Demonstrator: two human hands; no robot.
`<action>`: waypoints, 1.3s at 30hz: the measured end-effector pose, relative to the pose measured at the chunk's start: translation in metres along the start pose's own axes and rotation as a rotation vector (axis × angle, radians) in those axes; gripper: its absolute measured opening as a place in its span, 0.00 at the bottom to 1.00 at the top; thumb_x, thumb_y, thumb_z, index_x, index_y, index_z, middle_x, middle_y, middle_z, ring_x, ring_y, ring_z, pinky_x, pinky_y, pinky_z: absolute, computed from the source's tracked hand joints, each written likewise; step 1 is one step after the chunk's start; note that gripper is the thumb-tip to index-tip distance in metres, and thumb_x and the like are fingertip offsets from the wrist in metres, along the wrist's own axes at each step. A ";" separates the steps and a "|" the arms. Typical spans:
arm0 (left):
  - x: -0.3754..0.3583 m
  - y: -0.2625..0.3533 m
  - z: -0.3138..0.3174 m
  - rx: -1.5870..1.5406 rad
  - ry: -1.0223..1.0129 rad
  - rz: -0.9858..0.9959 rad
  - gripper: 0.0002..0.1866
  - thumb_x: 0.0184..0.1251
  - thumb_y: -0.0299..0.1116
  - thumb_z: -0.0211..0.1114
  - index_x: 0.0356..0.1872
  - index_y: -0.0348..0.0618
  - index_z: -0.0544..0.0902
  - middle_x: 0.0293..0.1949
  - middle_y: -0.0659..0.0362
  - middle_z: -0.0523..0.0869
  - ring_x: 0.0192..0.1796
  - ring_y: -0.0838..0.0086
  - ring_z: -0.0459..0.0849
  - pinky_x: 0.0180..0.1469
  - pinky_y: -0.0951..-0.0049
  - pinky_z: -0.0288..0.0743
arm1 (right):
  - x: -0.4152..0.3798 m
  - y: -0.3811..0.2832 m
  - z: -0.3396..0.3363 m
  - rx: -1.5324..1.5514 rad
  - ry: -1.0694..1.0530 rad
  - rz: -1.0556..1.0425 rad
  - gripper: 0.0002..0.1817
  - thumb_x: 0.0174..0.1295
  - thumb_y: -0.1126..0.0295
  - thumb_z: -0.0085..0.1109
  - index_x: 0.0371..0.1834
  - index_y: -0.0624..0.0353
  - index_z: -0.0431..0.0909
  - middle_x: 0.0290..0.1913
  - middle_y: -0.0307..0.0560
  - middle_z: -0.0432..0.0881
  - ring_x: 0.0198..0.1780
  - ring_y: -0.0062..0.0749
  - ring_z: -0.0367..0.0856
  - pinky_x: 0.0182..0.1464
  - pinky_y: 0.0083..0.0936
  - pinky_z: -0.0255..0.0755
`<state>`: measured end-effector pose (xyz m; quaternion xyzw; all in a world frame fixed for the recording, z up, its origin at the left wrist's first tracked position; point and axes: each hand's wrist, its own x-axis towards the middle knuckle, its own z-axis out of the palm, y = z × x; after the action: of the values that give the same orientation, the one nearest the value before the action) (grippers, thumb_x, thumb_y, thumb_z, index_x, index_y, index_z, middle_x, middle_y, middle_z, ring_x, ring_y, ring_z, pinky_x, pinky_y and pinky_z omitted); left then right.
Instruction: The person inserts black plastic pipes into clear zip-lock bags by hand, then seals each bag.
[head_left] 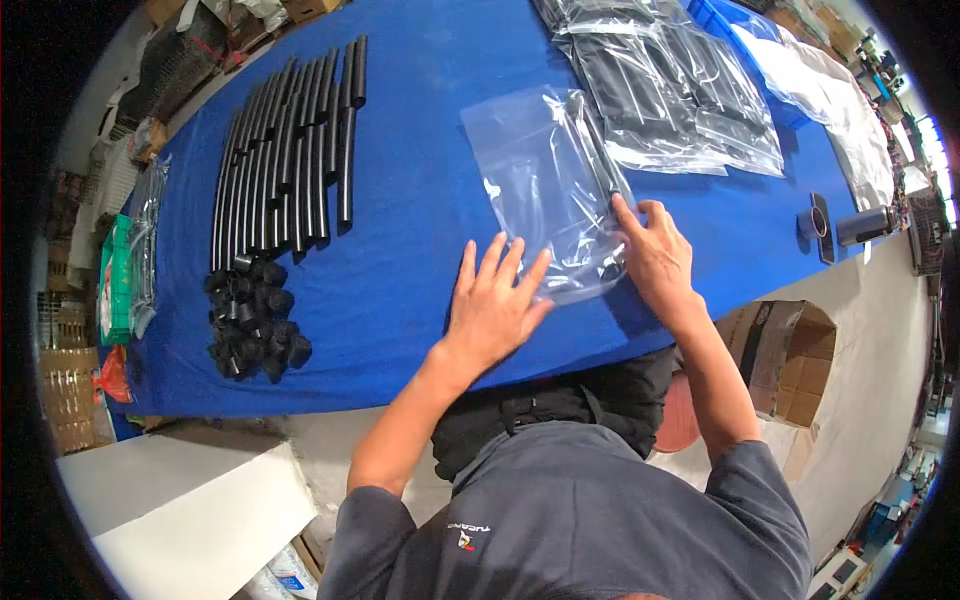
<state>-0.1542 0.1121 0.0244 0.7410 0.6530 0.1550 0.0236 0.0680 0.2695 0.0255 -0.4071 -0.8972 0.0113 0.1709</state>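
A clear plastic bag point(530, 180) lies on the blue-covered table in front of me, with black tubes point(595, 150) along its right side, apparently inside it. My left hand point(492, 312) is open, fingers spread, its fingertips at the bag's lower left edge. At the lower right edge, my right hand point(658, 252) has curled fingers closed on the bag near the tubes' lower end; its thumb is hard to make out. Farther left, several black tubes point(285, 160) lie side by side in overlapping rows. Below them sits a pile of small black caps point(250, 318).
Filled clear bags with black contents point(650, 85) are stacked at the back right, beside a blue bin point(735, 35). A phone point(822, 225) and a dark cylinder point(866, 226) lie near the right edge. At the left stands a green basket point(116, 280). A cardboard box point(800, 365) sits below.
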 end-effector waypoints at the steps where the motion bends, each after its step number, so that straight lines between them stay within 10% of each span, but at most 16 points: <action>1: -0.008 0.004 -0.006 -0.017 -0.003 -0.028 0.36 0.68 0.53 0.70 0.75 0.54 0.75 0.73 0.45 0.74 0.76 0.48 0.70 0.77 0.38 0.59 | 0.000 -0.005 -0.012 -0.001 0.005 -0.043 0.32 0.62 0.73 0.66 0.73 0.46 0.74 0.57 0.55 0.78 0.53 0.51 0.82 0.54 0.45 0.78; 8: -0.035 -0.017 -0.019 -0.099 0.155 -0.062 0.36 0.63 0.55 0.73 0.70 0.49 0.80 0.71 0.44 0.77 0.74 0.46 0.74 0.74 0.42 0.66 | -0.028 -0.012 -0.046 0.129 -0.076 -0.107 0.48 0.53 0.71 0.77 0.80 0.54 0.64 0.76 0.64 0.65 0.73 0.63 0.67 0.74 0.50 0.64; 12: -0.018 -0.111 -0.041 0.137 0.456 -0.250 0.20 0.68 0.39 0.71 0.56 0.37 0.86 0.63 0.39 0.83 0.65 0.44 0.80 0.69 0.52 0.74 | -0.042 -0.024 -0.066 0.142 -0.139 -0.153 0.53 0.48 0.72 0.80 0.81 0.55 0.62 0.80 0.62 0.61 0.77 0.64 0.63 0.79 0.52 0.58; 16: -0.005 -0.188 -0.052 0.365 0.346 -0.482 0.18 0.68 0.32 0.67 0.56 0.33 0.83 0.49 0.45 0.85 0.53 0.53 0.84 0.53 0.54 0.82 | -0.046 -0.034 -0.065 0.282 -0.041 -0.227 0.52 0.47 0.76 0.79 0.80 0.58 0.62 0.78 0.62 0.65 0.76 0.63 0.66 0.78 0.54 0.60; 21: 0.000 -0.204 -0.029 0.392 0.273 -0.548 0.20 0.68 0.30 0.65 0.60 0.34 0.81 0.41 0.44 0.85 0.45 0.49 0.87 0.46 0.51 0.84 | -0.040 -0.065 -0.060 0.436 0.058 -0.261 0.40 0.55 0.78 0.74 0.74 0.63 0.70 0.65 0.61 0.79 0.61 0.55 0.80 0.64 0.43 0.76; 26: -0.014 -0.119 -0.053 0.035 0.139 -0.654 0.23 0.63 0.37 0.63 0.60 0.46 0.84 0.37 0.40 0.88 0.40 0.42 0.88 0.47 0.46 0.84 | -0.035 -0.104 -0.046 0.890 -0.341 -0.059 0.36 0.62 0.76 0.72 0.73 0.67 0.68 0.54 0.61 0.81 0.45 0.47 0.85 0.47 0.37 0.81; 30: -0.058 -0.070 -0.023 -0.471 0.271 -0.393 0.18 0.73 0.38 0.67 0.58 0.41 0.87 0.45 0.42 0.91 0.45 0.51 0.91 0.48 0.57 0.85 | -0.028 -0.147 -0.016 0.616 -0.338 -0.261 0.43 0.62 0.65 0.74 0.77 0.68 0.62 0.56 0.63 0.77 0.46 0.54 0.84 0.46 0.43 0.82; 32: -0.072 -0.051 -0.047 -0.596 0.307 -0.573 0.18 0.71 0.34 0.69 0.60 0.42 0.86 0.48 0.42 0.90 0.43 0.54 0.92 0.44 0.60 0.85 | -0.024 -0.162 -0.001 0.477 -0.335 -0.300 0.43 0.64 0.61 0.72 0.77 0.69 0.62 0.55 0.63 0.77 0.48 0.55 0.84 0.46 0.43 0.83; 36: -0.128 -0.087 -0.080 0.103 0.538 -0.661 0.14 0.68 0.31 0.72 0.52 0.43 0.89 0.34 0.52 0.86 0.32 0.58 0.86 0.36 0.62 0.81 | -0.019 -0.172 0.010 0.361 -0.372 -0.261 0.35 0.66 0.62 0.69 0.71 0.72 0.68 0.46 0.58 0.76 0.42 0.52 0.85 0.38 0.42 0.83; 39: -0.166 -0.104 -0.098 0.415 0.230 -0.778 0.19 0.64 0.27 0.70 0.57 0.44 0.87 0.46 0.56 0.80 0.49 0.60 0.83 0.45 0.61 0.83 | -0.021 -0.172 0.013 0.313 -0.344 -0.284 0.31 0.65 0.64 0.68 0.67 0.71 0.72 0.43 0.56 0.76 0.39 0.51 0.85 0.36 0.42 0.82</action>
<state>-0.2956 -0.0514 0.0597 0.4075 0.8984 0.0821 -0.1415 -0.0488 0.1408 0.0344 -0.2379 -0.9484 0.1949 0.0767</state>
